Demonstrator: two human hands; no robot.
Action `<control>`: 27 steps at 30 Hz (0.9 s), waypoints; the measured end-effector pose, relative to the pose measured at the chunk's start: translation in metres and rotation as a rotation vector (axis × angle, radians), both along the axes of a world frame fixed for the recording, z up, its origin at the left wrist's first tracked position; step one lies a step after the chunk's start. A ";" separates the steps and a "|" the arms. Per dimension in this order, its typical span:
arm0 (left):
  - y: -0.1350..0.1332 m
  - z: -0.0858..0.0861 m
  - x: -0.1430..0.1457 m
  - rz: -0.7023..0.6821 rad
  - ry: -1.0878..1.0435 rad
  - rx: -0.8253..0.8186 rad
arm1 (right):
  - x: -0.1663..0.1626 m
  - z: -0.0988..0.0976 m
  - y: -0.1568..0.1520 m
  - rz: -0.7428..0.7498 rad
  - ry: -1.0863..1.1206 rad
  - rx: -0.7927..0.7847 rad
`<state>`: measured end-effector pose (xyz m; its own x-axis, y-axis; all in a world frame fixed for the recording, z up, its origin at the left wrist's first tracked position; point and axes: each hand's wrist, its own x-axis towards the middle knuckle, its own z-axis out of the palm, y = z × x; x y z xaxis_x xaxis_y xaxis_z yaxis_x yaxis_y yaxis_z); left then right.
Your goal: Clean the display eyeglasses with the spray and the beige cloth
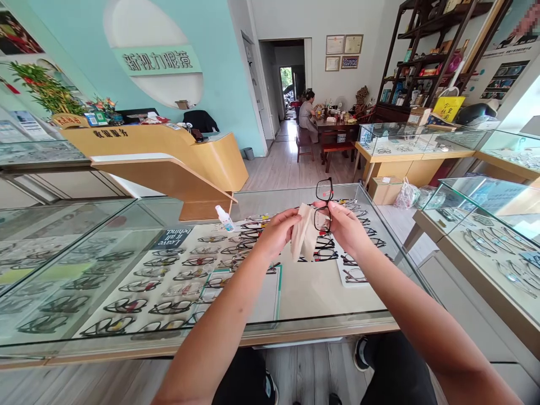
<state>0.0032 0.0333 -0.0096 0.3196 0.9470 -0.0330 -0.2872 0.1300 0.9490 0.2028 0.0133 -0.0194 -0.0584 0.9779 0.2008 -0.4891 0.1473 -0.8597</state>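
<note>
Above the glass display case (312, 301), my right hand (346, 225) grips a pair of black-framed eyeglasses (331, 191), turned upright so one lens sits above the other. Reddish marks show on the lenses. My left hand (278, 230) is closed on a beige cleaning cloth (302, 233), which hangs down beside the lower lens. Whether the cloth touches that lens I cannot tell. A small white spray bottle (224, 218) stands on the glass to the left of my hands.
Rows of eyeglasses (171, 306) lie inside the case under the glass. More glass cases (485, 225) stand at the right. Ahead is a wooden counter (219, 160). Farther back a person (307, 115) sits at a table (333, 124). A cardboard box (385, 190) rests on the floor.
</note>
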 end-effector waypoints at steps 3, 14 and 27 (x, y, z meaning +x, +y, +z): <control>-0.003 -0.002 0.003 -0.057 -0.006 0.007 | -0.001 0.000 -0.001 0.011 -0.045 0.020; -0.016 -0.006 0.014 -0.095 0.065 0.150 | -0.009 -0.010 -0.004 -0.015 -0.160 0.089; -0.015 -0.019 0.016 -0.218 0.065 0.183 | -0.011 -0.013 -0.008 -0.041 -0.194 0.044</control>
<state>0.0188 0.0187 -0.0288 0.5194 0.8480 0.1053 -0.2090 0.0066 0.9779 0.1916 0.0051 -0.0326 -0.0600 0.9709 0.2319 -0.3079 0.2030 -0.9295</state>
